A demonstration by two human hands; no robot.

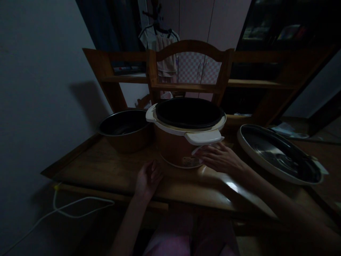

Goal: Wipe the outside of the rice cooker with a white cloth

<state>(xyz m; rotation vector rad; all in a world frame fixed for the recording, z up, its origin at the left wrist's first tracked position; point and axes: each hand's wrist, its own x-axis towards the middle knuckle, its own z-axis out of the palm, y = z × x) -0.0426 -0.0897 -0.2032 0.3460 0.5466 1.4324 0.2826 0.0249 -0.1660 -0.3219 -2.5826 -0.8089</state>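
Note:
A brown electric cooker body (173,145) with a white rim and white side handles stands upright on the wooden table, its dark inside exposed. My right hand (217,156) presses a thin white cloth (196,150) against the cooker's side, just under the front handle (204,137). Only the cloth's edges show around my fingers. Resting at the table's front part, my left hand (149,177) is loosely curled, with nothing visible in it; it stays apart from the cooker. A dark inner pot (125,138) sits left of the cooker. On the right lies the round lid (279,153), its inner side up.
A wooden shelf frame (191,87) rises along the table's back edge. A white cord (80,199) loops at the lower left beside the wall. A clear plastic bag (289,130) lies beyond the lid. The room is dim.

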